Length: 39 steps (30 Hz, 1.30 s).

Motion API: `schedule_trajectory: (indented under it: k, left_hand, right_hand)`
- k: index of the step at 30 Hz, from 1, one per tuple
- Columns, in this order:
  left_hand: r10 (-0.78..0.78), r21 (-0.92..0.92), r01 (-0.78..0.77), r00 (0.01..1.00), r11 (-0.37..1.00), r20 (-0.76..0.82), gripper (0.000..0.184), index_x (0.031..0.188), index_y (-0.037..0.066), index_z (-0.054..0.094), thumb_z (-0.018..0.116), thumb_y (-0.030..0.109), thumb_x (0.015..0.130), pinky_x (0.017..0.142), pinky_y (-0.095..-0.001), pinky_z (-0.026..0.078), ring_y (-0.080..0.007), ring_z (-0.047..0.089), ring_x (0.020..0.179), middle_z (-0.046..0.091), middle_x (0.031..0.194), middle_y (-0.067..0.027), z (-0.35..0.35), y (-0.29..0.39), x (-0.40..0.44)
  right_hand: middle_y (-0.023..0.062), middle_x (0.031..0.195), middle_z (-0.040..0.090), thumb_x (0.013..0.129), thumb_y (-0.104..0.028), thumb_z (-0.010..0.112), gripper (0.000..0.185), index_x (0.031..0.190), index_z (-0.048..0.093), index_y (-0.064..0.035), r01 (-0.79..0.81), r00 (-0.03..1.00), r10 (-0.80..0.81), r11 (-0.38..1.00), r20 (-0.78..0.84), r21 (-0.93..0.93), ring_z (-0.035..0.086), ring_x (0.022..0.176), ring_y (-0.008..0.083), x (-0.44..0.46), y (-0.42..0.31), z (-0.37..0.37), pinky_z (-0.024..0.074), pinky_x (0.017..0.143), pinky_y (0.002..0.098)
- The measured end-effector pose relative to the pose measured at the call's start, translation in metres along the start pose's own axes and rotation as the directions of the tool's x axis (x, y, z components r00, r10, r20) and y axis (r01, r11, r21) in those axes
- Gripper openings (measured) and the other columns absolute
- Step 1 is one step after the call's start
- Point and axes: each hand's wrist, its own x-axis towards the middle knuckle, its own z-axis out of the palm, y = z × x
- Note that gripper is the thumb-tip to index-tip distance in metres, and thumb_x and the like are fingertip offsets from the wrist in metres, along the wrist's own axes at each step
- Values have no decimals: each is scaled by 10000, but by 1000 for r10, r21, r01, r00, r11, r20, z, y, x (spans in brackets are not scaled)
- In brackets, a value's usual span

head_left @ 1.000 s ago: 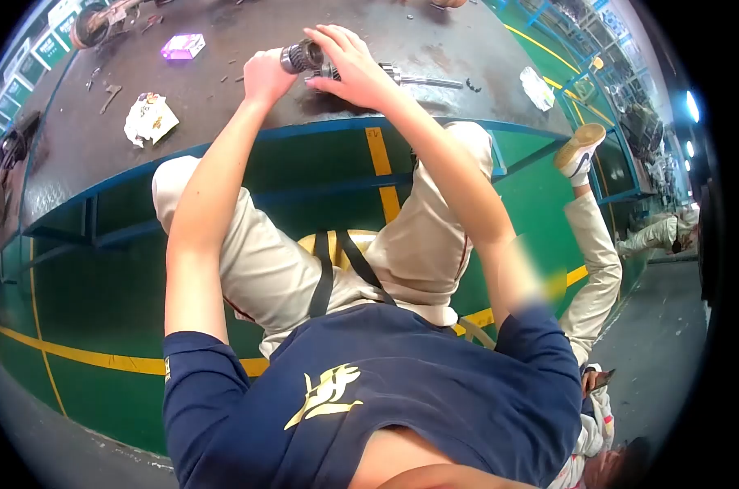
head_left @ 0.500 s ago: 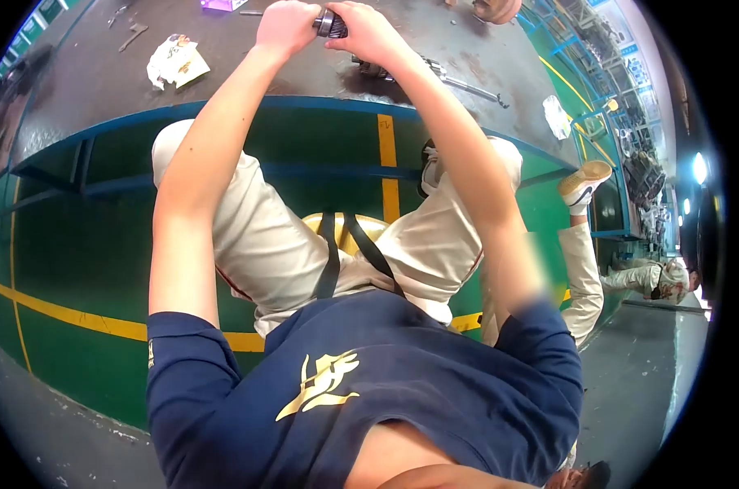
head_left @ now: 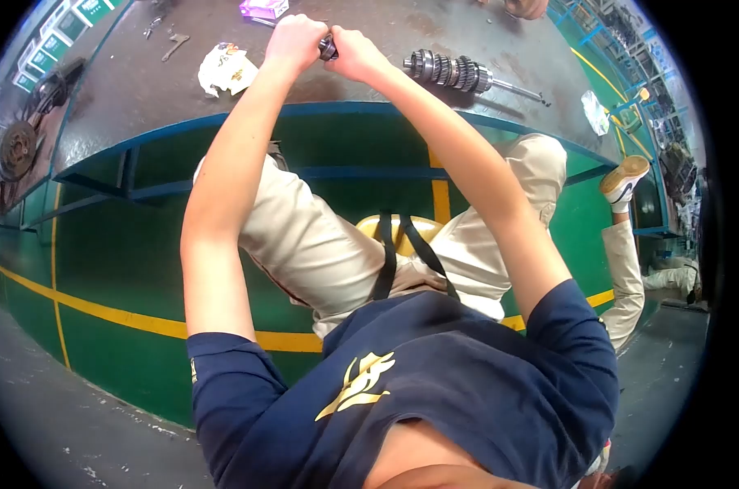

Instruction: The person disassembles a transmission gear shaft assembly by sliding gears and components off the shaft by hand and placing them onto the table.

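Observation:
My left hand (head_left: 300, 41) and my right hand (head_left: 357, 55) meet over the workbench, fingers closed around a small dark metal gear (head_left: 328, 47). Most of the gear is covered by the fingers; only its toothed middle shows between them. To the right of my right hand, a shaft with a stack of gears (head_left: 451, 71) lies on the bench, its thin rod pointing right. Left of my left hand is a crumpled white cloth or paper (head_left: 227, 70) with stains.
The dark workbench (head_left: 141, 98) has a blue front edge. A purple box (head_left: 263, 8), a small metal tool (head_left: 175, 46) and white plastic (head_left: 595, 112) lie on it. At the far edge is what looks like another person's hand (head_left: 526, 7). Another person's shoe (head_left: 624, 179) is at right.
The view has swung so the bench appears further right. My hands, still around the gear, have moved left over the bench, away from the gear shaft and nearer the white cloth.

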Motion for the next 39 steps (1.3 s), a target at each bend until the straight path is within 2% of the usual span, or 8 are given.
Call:
schedule_trajectory:
  k: [9, 10, 14, 16, 19, 31, 37, 39]
  left_hand:
    - [116, 108, -126, 989, 986, 92, 72, 723, 119, 678, 685, 138, 653, 728, -360, 461, -254, 629, 793, 682, 741, -79, 1, 22, -6]
    - [118, 132, -132, 987, 982, 110, 92, 738, 127, 679, 696, 132, 647, 745, -352, 453, -250, 627, 810, 685, 754, -74, 0, 25, -7]
    - [87, 185, -122, 978, 975, 190, 79, 723, 108, 675, 705, 129, 653, 750, -351, 439, -240, 627, 817, 685, 754, -75, 1, 36, 6]
    - [109, 204, -149, 975, 968, 191, 49, 712, 109, 673, 693, 125, 671, 747, -354, 437, -239, 628, 803, 681, 738, -78, 0, 43, 16]
    - [146, 270, -189, 974, 944, 170, 43, 698, 120, 678, 646, 113, 727, 755, -353, 430, -231, 634, 774, 677, 710, -84, 8, 53, 19]
    - [44, 514, -155, 974, 844, 221, 182, 714, 123, 709, 574, 169, 827, 925, -392, 338, -208, 639, 830, 695, 735, -66, 10, 95, 30]
    - [43, 264, -147, 931, 953, 362, 162, 866, 68, 724, 574, 109, 817, 1057, -453, 310, -256, 646, 914, 704, 843, -115, -9, 96, 38]
    - [253, -479, -259, 964, 838, -79, 191, 900, 30, 691, 570, 12, 753, 982, -419, 415, -279, 649, 928, 692, 864, -134, -13, 87, 40]
  right_hand:
    - [236, 967, 657, 670, -92, 761, 401, 1010, 578, 16, 88, 994, -41, 865, -104, 494, 636, 963, 389, -13, 17, 47, 509, 833, 410]
    - [187, 916, 692, 734, -101, 750, 293, 971, 639, 31, 195, 968, -100, 878, -230, 437, 679, 860, 252, -14, 17, 47, 521, 775, 362]
    - [209, 1085, 661, 741, -161, 772, 429, 1103, 614, 7, -56, 998, 28, 804, 56, 592, 619, 1068, 323, -11, 26, 49, 468, 929, 423]
    - [255, 1306, 528, 786, -229, 731, 573, 1273, 525, -8, 103, 941, -35, 977, -336, 188, 366, 1331, 430, -1, 46, 90, 256, 1117, 516]
    - [374, 1478, 174, 736, -340, 750, 883, 1408, 329, 46, -69, 981, 109, 969, -163, 237, 111, 1380, 548, -7, 42, 81, 139, 1162, 519]
    - [345, 1498, 187, 815, -391, 628, 843, 1438, 284, 60, 35, 999, -36, 996, 6, 88, 106, 1418, 488, 0, 80, 83, 126, 1176, 481]
    - [326, 1476, 258, 731, -422, 727, 819, 1380, 433, -17, 49, 999, -48, 990, -5, 135, 205, 1393, 476, -17, 77, 60, 157, 1155, 528]
    - [318, 1458, 300, 690, -442, 775, 814, 1324, 489, -20, 290, 950, -251, 931, -188, 223, 246, 1367, 489, -1, 95, 83, 199, 1138, 534]
